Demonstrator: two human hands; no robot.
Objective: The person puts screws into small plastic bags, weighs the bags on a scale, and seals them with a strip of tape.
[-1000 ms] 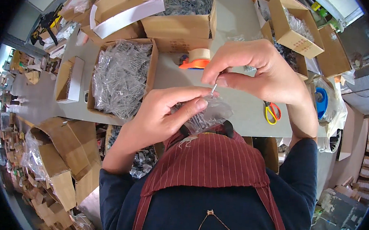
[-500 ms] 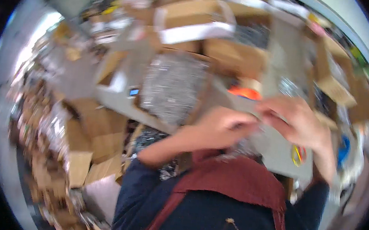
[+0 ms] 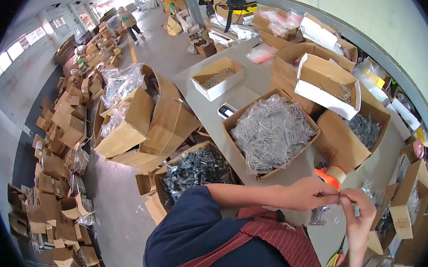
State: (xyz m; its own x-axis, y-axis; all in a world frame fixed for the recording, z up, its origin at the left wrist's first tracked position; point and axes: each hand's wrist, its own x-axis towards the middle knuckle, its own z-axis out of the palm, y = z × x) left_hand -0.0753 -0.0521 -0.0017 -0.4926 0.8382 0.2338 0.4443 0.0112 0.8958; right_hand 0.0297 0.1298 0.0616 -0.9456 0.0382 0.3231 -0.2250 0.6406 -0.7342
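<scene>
My left hand [image 3: 310,194] and my right hand [image 3: 360,207] meet above the grey table, fingertips pinched together. What lies between the fingertips is too small to make out. Just below my left hand are several thin metal screws or nails in clear plastic [image 3: 319,215]; whether my fingers hold that plastic is unclear. Beyond my hands lies an orange tool [image 3: 327,177] beside a tan tape roll [image 3: 337,174]. Scissors with yellow and red handles [image 3: 334,261] rest near my right forearm.
A carton [image 3: 228,123] of bagged metal fasteners stands on the table [image 3: 209,114], with white-sided boxes behind. Left of it are a box of black parts [image 3: 199,173] and tall cartons [image 3: 161,125]. Cartons [image 3: 401,212] line the right. A person [image 3: 127,24] is far down the aisle.
The view has swung and sharpened, showing more of the aisle at left. My hands now appear lower and further right, with fingertips touching instead of slightly apart.
</scene>
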